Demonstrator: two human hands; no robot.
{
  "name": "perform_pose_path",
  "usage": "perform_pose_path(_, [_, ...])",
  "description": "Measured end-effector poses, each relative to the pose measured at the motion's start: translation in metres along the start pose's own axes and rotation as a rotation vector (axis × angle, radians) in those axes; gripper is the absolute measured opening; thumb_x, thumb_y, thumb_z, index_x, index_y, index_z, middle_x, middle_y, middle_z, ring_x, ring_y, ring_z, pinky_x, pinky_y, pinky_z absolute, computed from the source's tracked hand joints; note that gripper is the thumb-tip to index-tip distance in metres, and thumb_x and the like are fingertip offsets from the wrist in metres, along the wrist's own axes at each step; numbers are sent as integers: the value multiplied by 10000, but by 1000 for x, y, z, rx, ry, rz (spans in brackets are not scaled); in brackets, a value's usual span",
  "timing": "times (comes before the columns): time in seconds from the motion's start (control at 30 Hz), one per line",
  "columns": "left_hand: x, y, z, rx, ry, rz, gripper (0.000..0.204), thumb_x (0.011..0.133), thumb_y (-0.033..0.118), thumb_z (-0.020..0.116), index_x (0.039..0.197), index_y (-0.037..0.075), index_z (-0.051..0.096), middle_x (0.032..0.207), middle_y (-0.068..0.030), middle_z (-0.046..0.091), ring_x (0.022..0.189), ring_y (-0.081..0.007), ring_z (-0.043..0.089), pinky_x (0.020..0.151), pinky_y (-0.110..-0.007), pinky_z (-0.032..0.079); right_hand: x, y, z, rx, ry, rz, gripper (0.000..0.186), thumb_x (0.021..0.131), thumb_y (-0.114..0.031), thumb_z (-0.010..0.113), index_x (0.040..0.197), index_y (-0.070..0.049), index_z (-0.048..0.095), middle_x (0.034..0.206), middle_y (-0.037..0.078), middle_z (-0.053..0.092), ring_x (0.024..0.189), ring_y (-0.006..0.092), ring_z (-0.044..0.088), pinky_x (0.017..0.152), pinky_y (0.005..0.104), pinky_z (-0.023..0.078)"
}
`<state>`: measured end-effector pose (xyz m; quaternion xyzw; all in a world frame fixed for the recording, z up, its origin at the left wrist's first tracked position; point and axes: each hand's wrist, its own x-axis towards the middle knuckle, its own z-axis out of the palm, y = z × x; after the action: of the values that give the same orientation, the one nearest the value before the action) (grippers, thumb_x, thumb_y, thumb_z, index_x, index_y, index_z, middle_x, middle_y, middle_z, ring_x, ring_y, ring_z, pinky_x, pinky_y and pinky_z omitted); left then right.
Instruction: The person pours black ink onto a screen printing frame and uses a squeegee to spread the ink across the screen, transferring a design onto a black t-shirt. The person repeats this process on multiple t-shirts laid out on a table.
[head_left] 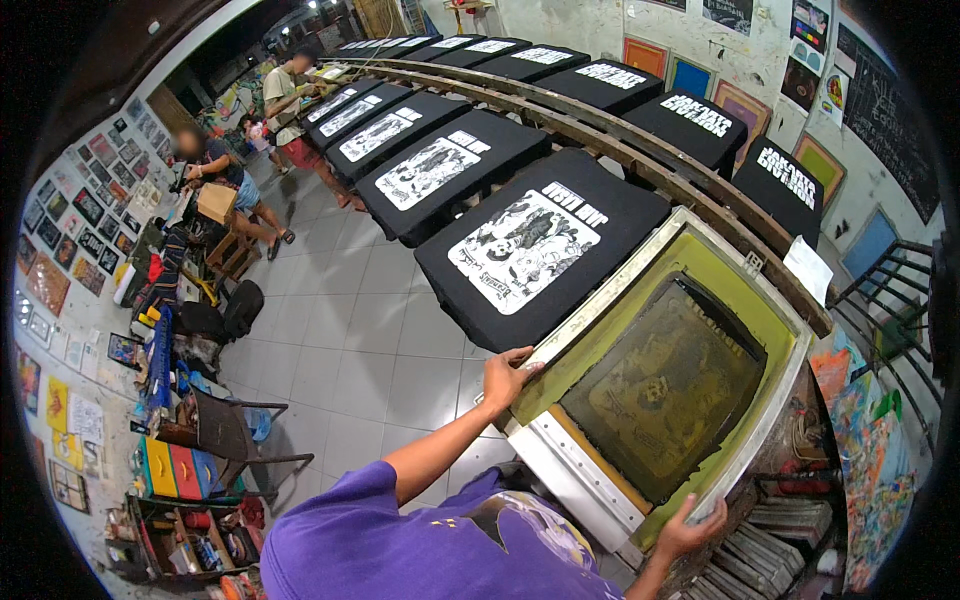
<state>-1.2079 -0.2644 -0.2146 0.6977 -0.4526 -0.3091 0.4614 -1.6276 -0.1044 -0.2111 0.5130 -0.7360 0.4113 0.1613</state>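
Observation:
In front of me is a screen printing frame (728,262) with yellow-green mesh and a dark ink-smeared picture area (665,390). My left hand (508,378) is closed on its left edge. At the near right corner, my right hand (690,528) curls its fingers round the edge; part of its grip is hidden. A squeegee-like pale bar with a wooden strip (590,480) lies across the frame's near end. Just beyond the left edge, a black shirt (625,205) with a white printed picture lies stretched on a board. What lies under the frame is hidden.
More black printed shirts (455,165) line both sides of a long rail (640,160). Two people (225,175) are at the far left. A chair (225,430) and a coloured drawer unit (180,470) stand left. Stacked slats (770,550) lie low at right, near a metal rack (900,300).

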Motion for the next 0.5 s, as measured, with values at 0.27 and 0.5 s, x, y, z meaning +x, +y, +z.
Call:
perform_pose_path(0.27, [1,3,-5,-2,74,109,254,898,195,773,1057,-2,763,1101,-123,766,978,-181,726,894,-313,551,-7,-129,-60,117,-1026,-438,656,667,-329,902,1177,-19,631,1181,191,589,1135,365,550,950,473,459])
perform_pose_path(0.5, [-33,61,-20,64,-143,468,207,875,138,795,1052,31,781,1062,-133,771,982,-230,734,902,-338,547,-4,-142,-54,-11,-1009,-554,522,655,-290,870,1008,3,622,1004,175,607,1022,363,602,921,458,470])
